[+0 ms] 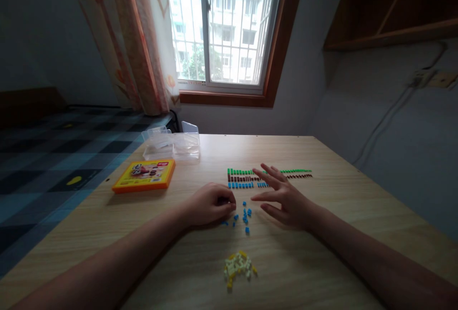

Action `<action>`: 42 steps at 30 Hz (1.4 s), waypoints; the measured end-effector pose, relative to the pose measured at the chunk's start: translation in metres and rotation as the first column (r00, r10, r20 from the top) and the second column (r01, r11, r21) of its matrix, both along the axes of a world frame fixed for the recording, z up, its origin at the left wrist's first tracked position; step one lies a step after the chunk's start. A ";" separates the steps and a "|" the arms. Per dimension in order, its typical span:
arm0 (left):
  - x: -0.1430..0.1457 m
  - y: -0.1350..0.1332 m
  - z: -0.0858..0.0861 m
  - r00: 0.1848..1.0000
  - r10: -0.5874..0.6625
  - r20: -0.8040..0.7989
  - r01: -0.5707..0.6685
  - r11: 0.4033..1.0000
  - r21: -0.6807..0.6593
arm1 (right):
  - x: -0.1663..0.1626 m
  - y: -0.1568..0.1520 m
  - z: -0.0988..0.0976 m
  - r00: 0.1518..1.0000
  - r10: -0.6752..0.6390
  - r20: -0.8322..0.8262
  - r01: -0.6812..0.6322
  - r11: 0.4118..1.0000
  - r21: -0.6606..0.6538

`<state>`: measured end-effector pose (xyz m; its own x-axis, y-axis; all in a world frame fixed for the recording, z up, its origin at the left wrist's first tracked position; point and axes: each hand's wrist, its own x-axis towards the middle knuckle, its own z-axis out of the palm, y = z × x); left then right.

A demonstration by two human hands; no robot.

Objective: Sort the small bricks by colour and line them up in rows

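Small blue building bricks [245,215] lie loose in the middle of the table. My left hand [213,203] rests at their left with its fingers curled and thumb tip against the index finger; whatever it may pinch is too small to make out. To the right of the bricks, my right hand [281,195] hovers with fingers spread and nothing in them. Beyond and partly behind it run a row of green bricks [240,171], a row of dark brown bricks [240,179] and a row of blue bricks [240,185]. Nearer me lies a pile of pale and yellow bricks [238,266].
At the left stands an orange and yellow box [145,176] with printed pictures. Behind it are clear plastic trays [171,147] at the table's far left edge. A checkered bed [71,157] adjoins the wooden table [322,262] on the left; a wall borders the right.
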<state>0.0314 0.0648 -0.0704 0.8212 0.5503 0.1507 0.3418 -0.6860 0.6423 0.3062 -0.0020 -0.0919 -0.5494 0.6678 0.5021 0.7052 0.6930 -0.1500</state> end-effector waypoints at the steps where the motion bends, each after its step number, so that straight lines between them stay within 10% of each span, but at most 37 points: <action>1: 0.000 0.000 0.000 1.000 -0.001 0.001 0.001 1.000 0.003 | -0.005 -0.002 0.001 1.000 0.007 0.017 -0.007 1.000 -0.016; 42: 0.001 0.000 0.000 1.000 -0.010 -0.006 0.010 0.999 0.031 | 0.000 0.024 -0.017 0.981 -0.190 -0.042 0.193 0.975 0.107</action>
<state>0.0325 0.0650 -0.0706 0.8275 0.5373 0.1632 0.3384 -0.7091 0.6186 0.3064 0.0216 -0.1086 -0.3997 0.6986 0.5934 0.8226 0.5590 -0.1040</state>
